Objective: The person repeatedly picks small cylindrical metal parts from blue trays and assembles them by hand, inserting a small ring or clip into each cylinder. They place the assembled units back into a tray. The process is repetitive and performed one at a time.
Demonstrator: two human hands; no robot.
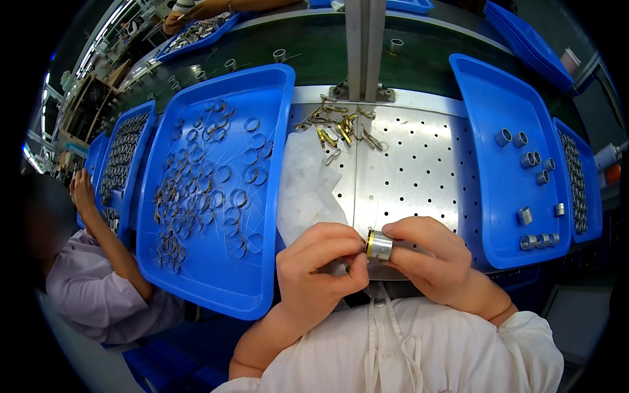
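Between my two hands, near the front edge of the metal table, is a short silver metal cylinder (381, 247) lying sideways. A yellow-edged ring (369, 244) sits at its left end. My left hand (321, 265) is closed, thumb and fingertips pinching at that ring. On the other side, my right hand (432, 255) grips the silver body between thumb and fingers. The fingertips partly hide both ends, so I cannot tell how deep the ring sits in the cylinder. A thin wire rises near the ring.
At left, a blue tray (283, 131) holds many thin rings with wires. A crumpled white sheet (308, 187) and a pile of brass-coloured clips (341, 128) lie ahead. Silver cylinders stand in the right blue tray (508, 252). A metal post (364, 52) rises beyond; a co-worker (111, 281) sits left.
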